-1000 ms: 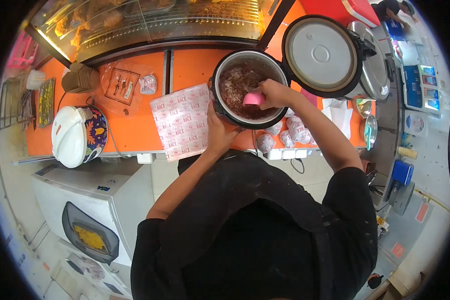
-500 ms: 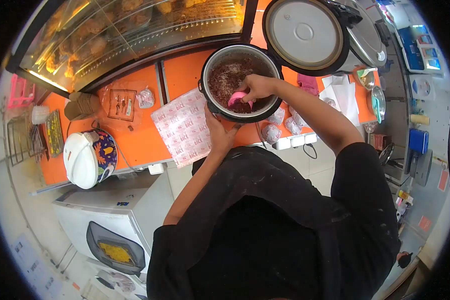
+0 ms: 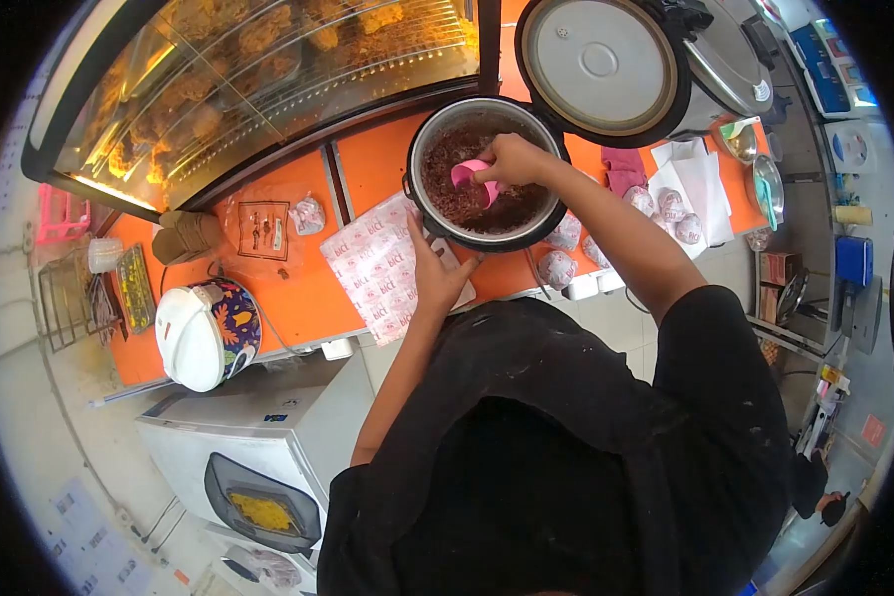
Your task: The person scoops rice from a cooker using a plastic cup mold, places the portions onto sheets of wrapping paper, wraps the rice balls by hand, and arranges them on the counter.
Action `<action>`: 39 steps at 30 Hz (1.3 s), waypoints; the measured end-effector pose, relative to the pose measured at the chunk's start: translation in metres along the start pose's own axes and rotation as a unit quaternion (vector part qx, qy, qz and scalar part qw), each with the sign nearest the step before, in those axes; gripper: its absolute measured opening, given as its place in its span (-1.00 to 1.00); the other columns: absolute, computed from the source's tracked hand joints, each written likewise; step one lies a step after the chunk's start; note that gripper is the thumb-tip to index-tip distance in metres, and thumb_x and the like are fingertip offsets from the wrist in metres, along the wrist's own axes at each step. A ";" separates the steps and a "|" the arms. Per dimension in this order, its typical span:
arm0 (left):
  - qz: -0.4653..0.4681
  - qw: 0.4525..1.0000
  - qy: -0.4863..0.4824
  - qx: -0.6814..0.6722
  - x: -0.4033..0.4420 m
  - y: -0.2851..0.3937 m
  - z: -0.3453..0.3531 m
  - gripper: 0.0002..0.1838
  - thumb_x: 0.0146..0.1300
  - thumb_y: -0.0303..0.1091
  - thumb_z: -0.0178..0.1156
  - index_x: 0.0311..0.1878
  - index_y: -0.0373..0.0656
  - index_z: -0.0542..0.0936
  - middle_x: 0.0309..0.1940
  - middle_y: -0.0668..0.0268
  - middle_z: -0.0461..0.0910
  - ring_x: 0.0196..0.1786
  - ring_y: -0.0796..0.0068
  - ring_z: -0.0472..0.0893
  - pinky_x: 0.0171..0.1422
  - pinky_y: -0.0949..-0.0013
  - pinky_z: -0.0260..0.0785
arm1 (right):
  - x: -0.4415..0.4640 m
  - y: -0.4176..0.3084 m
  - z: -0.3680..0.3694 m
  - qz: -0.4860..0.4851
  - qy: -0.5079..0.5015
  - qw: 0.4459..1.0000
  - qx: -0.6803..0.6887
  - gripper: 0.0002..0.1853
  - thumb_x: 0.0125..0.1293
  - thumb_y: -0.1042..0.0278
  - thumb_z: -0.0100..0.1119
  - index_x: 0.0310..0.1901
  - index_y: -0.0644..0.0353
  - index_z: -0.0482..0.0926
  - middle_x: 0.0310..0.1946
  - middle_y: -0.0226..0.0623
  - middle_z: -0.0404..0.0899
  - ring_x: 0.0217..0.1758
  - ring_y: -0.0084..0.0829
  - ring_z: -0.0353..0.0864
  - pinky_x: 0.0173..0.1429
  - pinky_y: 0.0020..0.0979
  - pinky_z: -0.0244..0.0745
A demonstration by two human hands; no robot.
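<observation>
My right hand point(image 3: 515, 159) is closed on a pink scoop point(image 3: 495, 191) inside a rice cooker pot point(image 3: 420, 189). Reddish-brown rice point(image 3: 447, 159) lies in the pot, and the scoop's bowl is tilted down among the grains. Against the cooker's near left outer side rests my left hand point(image 3: 439, 278), its fingers stretched out and the thumb apart. Just left of that hand, partly under it, lies a stack of printed wrapping paper point(image 3: 372, 263). Round paper-wrapped bundles point(image 3: 557, 268) sit to the right of the cooker, partly covered by my right forearm.
The cooker's raised lid point(image 3: 601, 60) stands at back right. A lit glass cabinet with fried food point(image 3: 204, 119) occupies the back left. On the orange counter point(image 3: 298, 298) are a white lidded container point(image 3: 189, 338) and brown boxes point(image 3: 184, 236). Metal bowls point(image 3: 768, 179) stand far right.
My right hand has raised and turned the scoop within the pot, moving it slightly away from me. The camera view has shifted, showing more wrapped bundles at right. My left hand stays by the cooker.
</observation>
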State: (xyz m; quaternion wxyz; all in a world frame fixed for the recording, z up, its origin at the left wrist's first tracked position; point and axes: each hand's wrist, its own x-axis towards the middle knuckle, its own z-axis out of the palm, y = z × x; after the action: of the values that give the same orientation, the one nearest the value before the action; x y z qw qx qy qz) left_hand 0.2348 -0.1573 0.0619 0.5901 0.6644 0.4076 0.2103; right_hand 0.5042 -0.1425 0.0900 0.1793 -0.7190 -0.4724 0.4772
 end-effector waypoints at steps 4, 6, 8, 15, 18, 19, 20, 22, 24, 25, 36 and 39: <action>0.057 0.995 -0.012 0.081 0.007 -0.015 -0.003 0.42 -0.08 -0.25 0.65 0.62 -0.28 -0.26 0.52 -0.13 0.17 0.52 0.00 0.32 0.46 0.02 0.34 | -0.002 -0.004 0.024 -0.133 0.087 0.977 -0.142 -0.62 0.12 0.06 0.43 -0.19 0.23 0.78 -0.40 0.11 0.70 -0.34 -0.02 0.74 -0.14 -0.15 0.62; 0.043 0.997 -0.014 0.066 0.005 -0.004 -0.004 0.40 -0.06 -0.22 0.64 0.62 -0.29 -0.24 0.47 -0.13 0.25 0.48 0.00 0.37 0.44 0.05 0.36 | -0.006 -0.011 0.039 -0.141 0.129 0.969 -0.159 -0.60 0.10 0.04 0.41 -0.25 0.28 0.76 -0.41 0.13 0.69 -0.30 0.06 0.73 -0.09 -0.11 0.60; 0.028 0.998 -0.017 0.052 0.001 0.003 -0.005 0.38 -0.04 -0.20 0.63 0.62 -0.30 -0.22 0.43 -0.13 0.33 0.44 0.00 0.43 0.43 0.07 0.38 | 0.000 -0.006 0.045 -0.144 0.119 0.973 -0.138 -0.59 0.11 0.03 0.38 -0.26 0.29 0.75 -0.41 0.14 0.69 -0.27 0.11 0.72 -0.07 -0.08 0.60; 0.041 0.997 -0.007 0.068 0.004 0.002 -0.003 0.35 -0.02 -0.17 0.62 0.62 -0.30 -0.19 0.30 -0.11 0.50 0.33 -0.02 0.55 0.35 0.11 0.44 | 0.008 -0.007 0.041 -0.037 -0.009 0.999 0.034 -0.63 0.17 0.17 0.39 -0.23 0.40 0.76 -0.50 -0.11 0.71 -0.49 -0.38 0.71 -0.28 -0.32 0.63; 0.024 0.998 -0.008 0.050 0.000 0.006 -0.003 0.32 0.02 -0.18 0.60 0.62 -0.25 -0.18 0.33 -0.12 0.47 0.36 -0.02 0.52 0.35 0.07 0.43 | 0.004 -0.003 0.035 -0.010 -0.028 0.993 0.114 -0.64 0.22 0.20 0.38 -0.19 0.41 0.76 -0.49 -0.20 0.71 -0.51 -0.46 0.70 -0.31 -0.37 0.63; 0.023 0.998 -0.009 0.052 -0.002 0.004 -0.004 0.30 0.03 -0.18 0.60 0.62 -0.25 -0.16 0.34 -0.12 0.46 0.38 -0.03 0.50 0.35 0.04 0.42 | 0.002 -0.002 0.035 0.007 -0.035 0.989 0.145 -0.65 0.24 0.20 0.37 -0.15 0.39 0.76 -0.47 -0.21 0.71 -0.51 -0.44 0.71 -0.31 -0.38 0.63; 0.024 0.998 -0.011 0.054 -0.002 0.005 -0.005 0.28 0.04 -0.19 0.59 0.62 -0.24 -0.15 0.36 -0.12 0.44 0.40 -0.04 0.49 0.36 0.01 0.41 | 0.000 -0.002 0.034 0.003 -0.035 0.989 0.142 -0.65 0.24 0.20 0.37 -0.15 0.39 0.76 -0.47 -0.21 0.71 -0.51 -0.44 0.71 -0.31 -0.38 0.63; 0.009 0.999 -0.013 0.040 -0.001 0.008 -0.008 0.27 0.03 -0.22 0.60 0.62 -0.23 -0.14 0.42 -0.11 0.36 0.42 -0.06 0.45 0.37 -0.04 0.39 | -0.005 0.001 0.032 0.021 -0.035 0.982 0.186 -0.61 0.27 0.20 0.39 -0.07 0.43 0.73 -0.42 -0.21 0.71 -0.49 -0.45 0.72 -0.34 -0.40 0.62; -0.009 1.000 -0.020 0.017 0.001 0.012 -0.014 0.27 0.01 -0.25 0.61 0.62 -0.23 -0.10 0.45 -0.09 0.31 0.43 -0.05 0.43 0.38 -0.02 0.39 | -0.010 0.004 0.030 0.031 -0.037 0.977 0.208 -0.59 0.28 0.21 0.39 -0.03 0.44 0.72 -0.40 -0.21 0.71 -0.47 -0.45 0.72 -0.35 -0.41 0.62; -0.008 1.000 -0.019 0.016 0.003 0.006 -0.017 0.27 0.01 -0.25 0.61 0.62 -0.23 -0.10 0.45 -0.09 0.31 0.43 -0.05 0.43 0.38 -0.02 0.39 | -0.011 0.005 0.029 0.058 -0.007 0.969 0.242 -0.62 0.30 0.23 0.38 -0.04 0.43 0.73 -0.41 -0.25 0.70 -0.46 -0.50 0.70 -0.33 -0.45 0.62; 0.081 0.989 -0.069 0.102 0.020 0.000 -0.038 0.26 -0.01 -0.27 0.61 0.62 -0.33 -0.06 0.32 -0.11 0.43 0.36 -0.01 0.46 0.33 0.08 0.45 | 0.016 -0.014 0.058 -0.131 0.277 0.941 -0.145 -0.58 0.09 0.13 0.43 -0.28 0.44 0.68 -0.40 0.19 0.68 -0.28 0.09 0.74 -0.07 -0.05 0.62; 0.048 0.988 -0.084 0.122 0.022 -0.005 -0.040 0.25 0.02 -0.24 0.59 0.63 -0.33 -0.06 0.26 -0.14 0.48 0.31 -0.03 0.49 0.31 0.14 0.43 | 0.018 -0.016 0.066 -0.112 0.216 0.968 -0.058 -0.59 0.07 0.12 0.44 -0.27 0.39 0.72 -0.43 0.10 0.71 -0.35 -0.02 0.76 -0.09 -0.08 0.66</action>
State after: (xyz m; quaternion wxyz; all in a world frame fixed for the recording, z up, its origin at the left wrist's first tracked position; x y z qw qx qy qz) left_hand 0.2153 -0.1157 0.0612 0.5259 0.7658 0.3464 0.1304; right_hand 0.4413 -0.1323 0.0609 0.2878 -0.7568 -0.5265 0.2592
